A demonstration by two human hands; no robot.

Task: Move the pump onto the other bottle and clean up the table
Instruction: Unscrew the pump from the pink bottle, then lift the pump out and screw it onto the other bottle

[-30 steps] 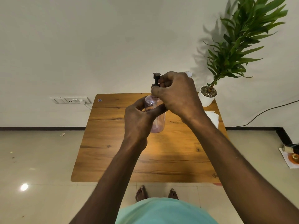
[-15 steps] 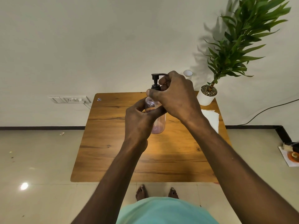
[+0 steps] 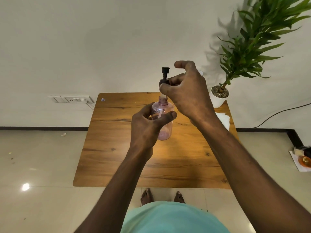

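**Pump lifted clear of the pink bottle, transfer only begun**

Half a second ago the black plastic pump head (image 3: 164, 76) sat down on the neck of the clear pink plastic bottle (image 3: 162, 117); now it stands raised above the open neck, and only its pale dip tube reaches down into the bottle.

Taking the pink bottle as the landmark and reading from left to right: the left hand (image 3: 148, 126) is wrapped around the bottle's body, thumb across the front, and holds it upright above the wooden table (image 3: 117, 148). Directly above the bottle's mouth, the right hand (image 3: 186, 93) pinches the pump's collar between thumb and curled fingers, the index finger lifted free. Right of the bottle and behind that hand, a small white object (image 3: 200, 72) peeks out; it may be the second bottle, though too little shows to say. Further right stands a green plant in a white pot (image 3: 218, 96), and in front of it lies a white tissue (image 3: 223, 117) on the table.

By my reading, unscrewing is done and withdrawal is under way. Left to do: draw the tube fully out, seat and tighten the pump on the other bottle, then tidy the table.
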